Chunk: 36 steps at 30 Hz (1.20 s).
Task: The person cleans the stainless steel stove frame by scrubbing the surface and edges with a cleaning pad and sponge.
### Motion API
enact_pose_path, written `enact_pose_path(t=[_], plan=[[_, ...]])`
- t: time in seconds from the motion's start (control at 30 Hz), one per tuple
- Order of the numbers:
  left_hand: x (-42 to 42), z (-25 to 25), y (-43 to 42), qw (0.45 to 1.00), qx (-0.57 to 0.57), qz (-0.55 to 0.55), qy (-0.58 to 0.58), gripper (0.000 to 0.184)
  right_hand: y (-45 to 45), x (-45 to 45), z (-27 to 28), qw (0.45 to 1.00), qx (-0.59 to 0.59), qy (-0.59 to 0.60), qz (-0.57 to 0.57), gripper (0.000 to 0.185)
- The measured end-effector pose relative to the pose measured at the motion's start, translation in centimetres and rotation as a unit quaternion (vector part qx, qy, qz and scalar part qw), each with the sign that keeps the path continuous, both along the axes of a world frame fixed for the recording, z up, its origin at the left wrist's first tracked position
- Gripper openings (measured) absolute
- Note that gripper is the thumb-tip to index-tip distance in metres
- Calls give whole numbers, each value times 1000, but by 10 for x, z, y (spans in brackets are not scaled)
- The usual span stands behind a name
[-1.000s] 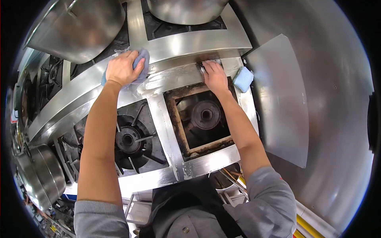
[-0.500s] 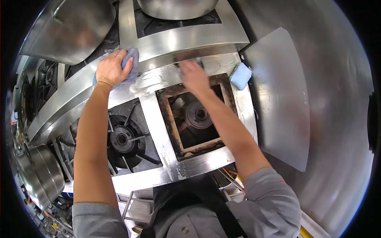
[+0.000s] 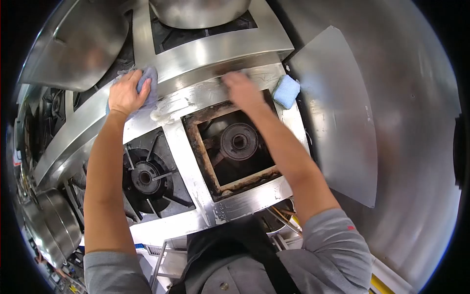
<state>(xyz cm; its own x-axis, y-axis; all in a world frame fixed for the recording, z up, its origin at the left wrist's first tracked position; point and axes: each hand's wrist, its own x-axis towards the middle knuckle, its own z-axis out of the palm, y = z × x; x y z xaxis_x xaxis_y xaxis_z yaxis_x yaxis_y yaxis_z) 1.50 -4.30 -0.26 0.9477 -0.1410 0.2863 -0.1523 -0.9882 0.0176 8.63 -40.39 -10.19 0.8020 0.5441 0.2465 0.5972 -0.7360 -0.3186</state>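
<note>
My left hand is closed on a bluish-grey cloth pressed against the raised steel ledge. Behind the open square burner well, my right hand is on the wet, foamy steel strip. Motion blurs its fingers, so anything under them cannot be made out. A blue sponge lies to the right of that hand, at the stove's right edge. White foam streaks the steel between the two hands.
A burner with a black grate is left of the open well. Large steel pots stand on the raised rear section, and another pot is at far left. A steel wall with a leaning flat panel borders the right side.
My right hand has moved left along the steel strip, away from the sponge. My left hand stays on the cloth. The whole view has shifted, so the stove appears further left.
</note>
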Motion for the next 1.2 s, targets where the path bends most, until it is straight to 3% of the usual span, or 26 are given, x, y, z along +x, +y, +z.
enact_pose_path(t=[0.13, 0.2, 0.33, 0.4, 0.47, 0.57, 0.63, 0.73, 1.07, 1.2], plan=[[1, -2, 0, 1000, -13, -11, -16, 28, -51, 27, 3, 994, -21, -41, -102, 34], [0, 0, -1, 999, -28, -28, -35, 27, -19, 6, 0, 995, -49, -4, -92, 33], [0, 0, -3, 998, -25, -27, -42, 27, 22, -20, -3, 999, -22, 15, 33, 37], [3, -1, -1, 999, -23, -29, -39, 27, -22, 7, 5, 997, -71, 19, -2, 34], [1, -3, -1, 999, -23, -26, -41, 27, -67, 32, 6, 998, -1, -1, -67, 38], [1, -3, 1, 1000, 1, -2, -8, 30, -76, 42, 36, 996, -9, 66, -53, 36], [2, -4, 1, 1000, 2, -7, -17, 30, -83, 55, 42, 993, -76, 90, 29, 36], [0, -6, 2, 1000, 4, -8, -16, 30, -97, 61, 32, 996, -25, 22, 88, 37], [1, -5, 0, 1000, -1, 0, -22, 30, -146, -61, 26, 998, 26, 28, -51, 41], [0, -4, 0, 1000, 8, 0, -15, 30, -130, -28, 18, 996, 25, 0, -83, 40]])
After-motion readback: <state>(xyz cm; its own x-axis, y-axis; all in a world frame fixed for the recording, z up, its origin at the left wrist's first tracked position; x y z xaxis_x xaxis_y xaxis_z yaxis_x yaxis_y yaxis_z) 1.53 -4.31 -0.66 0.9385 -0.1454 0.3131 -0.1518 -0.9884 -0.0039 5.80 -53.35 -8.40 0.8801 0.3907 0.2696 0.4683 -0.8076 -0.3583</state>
